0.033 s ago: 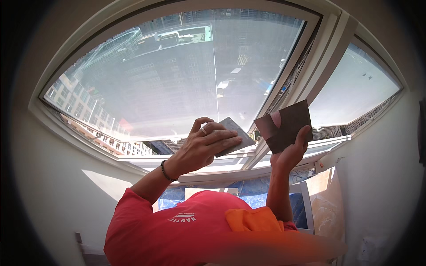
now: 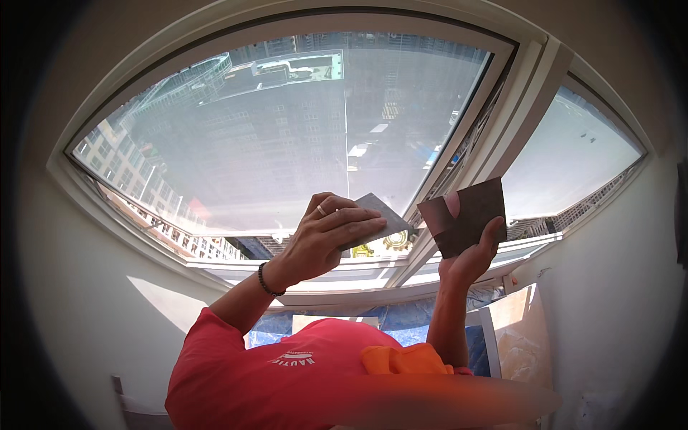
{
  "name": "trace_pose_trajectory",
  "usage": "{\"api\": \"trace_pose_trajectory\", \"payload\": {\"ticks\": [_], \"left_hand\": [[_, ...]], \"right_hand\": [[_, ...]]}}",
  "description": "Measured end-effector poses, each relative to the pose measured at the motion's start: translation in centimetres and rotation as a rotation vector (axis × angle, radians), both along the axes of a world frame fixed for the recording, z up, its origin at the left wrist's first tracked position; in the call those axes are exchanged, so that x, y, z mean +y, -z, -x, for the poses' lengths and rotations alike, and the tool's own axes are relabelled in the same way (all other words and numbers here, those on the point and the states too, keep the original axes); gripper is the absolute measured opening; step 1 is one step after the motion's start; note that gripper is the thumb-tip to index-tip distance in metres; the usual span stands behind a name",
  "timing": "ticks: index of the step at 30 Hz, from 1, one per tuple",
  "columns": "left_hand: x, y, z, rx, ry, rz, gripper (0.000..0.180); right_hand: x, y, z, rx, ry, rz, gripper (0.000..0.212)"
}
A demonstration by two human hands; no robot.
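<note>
My left hand [image 2: 315,233], with a ring and a dark beaded bracelet, is closed on a thin grey flat plate [image 2: 383,213]. Its fingers lie across the plate's face, and a pointed corner sticks out to the right. In my right hand [image 2: 469,259] a dark brown, square-cornered plate [image 2: 471,208] is held up, gripped at its lower edge with the thumb over its face. A pinkish patch shows on that dark surface. The two plates are close together but apart, raised in front of the window. What kind of plates they are I cannot tell.
A large window pane [image 2: 272,143] stands ahead, with a smaller pane [image 2: 566,158] beyond the white frame post [image 2: 527,111]. Blue sheeting [image 2: 416,315] lies below the sill. A pale board [image 2: 519,330] leans at right. An orange cloth [image 2: 401,358] rests against my red shirt.
Both hands and their plates sit slightly lower in the view, the right one also a little further right. A round gold shape now shows just below the grey plate. Both grips are unchanged.
</note>
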State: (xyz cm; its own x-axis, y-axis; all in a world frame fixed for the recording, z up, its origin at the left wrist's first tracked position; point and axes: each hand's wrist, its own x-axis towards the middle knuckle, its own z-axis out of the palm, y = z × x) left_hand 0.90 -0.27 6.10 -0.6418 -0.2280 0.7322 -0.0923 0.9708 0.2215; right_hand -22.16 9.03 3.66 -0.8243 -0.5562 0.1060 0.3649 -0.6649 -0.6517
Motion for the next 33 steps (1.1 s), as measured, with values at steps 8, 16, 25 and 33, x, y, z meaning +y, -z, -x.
{"api": "trace_pose_trajectory", "payload": {"ticks": [8, 16, 25, 33], "left_hand": [[-6.4, -11.8, 6.9, 1.167, 0.432, -0.512, 0.026], [-2.6, -27.7, 15.1, 1.504, 0.569, -0.645, 0.043], [-2.5, -35.6, 14.4, 1.619, 0.302, -0.371, 0.046], [-6.6, -39.2, 15.4, 1.3, -0.78, 0.025, 0.062]], "right_hand": [[3.2, 2.5, 3.2, 0.033, 0.077, -0.064, 0.059], [12.3, 3.3, 5.8, 0.058, 0.257, -0.125, 0.06], [18.5, 4.7, 0.9, 0.051, 0.538, -0.123, 0.061], [21.8, 5.8, -5.7, -0.002, 0.712, -0.118, 0.064]]}}
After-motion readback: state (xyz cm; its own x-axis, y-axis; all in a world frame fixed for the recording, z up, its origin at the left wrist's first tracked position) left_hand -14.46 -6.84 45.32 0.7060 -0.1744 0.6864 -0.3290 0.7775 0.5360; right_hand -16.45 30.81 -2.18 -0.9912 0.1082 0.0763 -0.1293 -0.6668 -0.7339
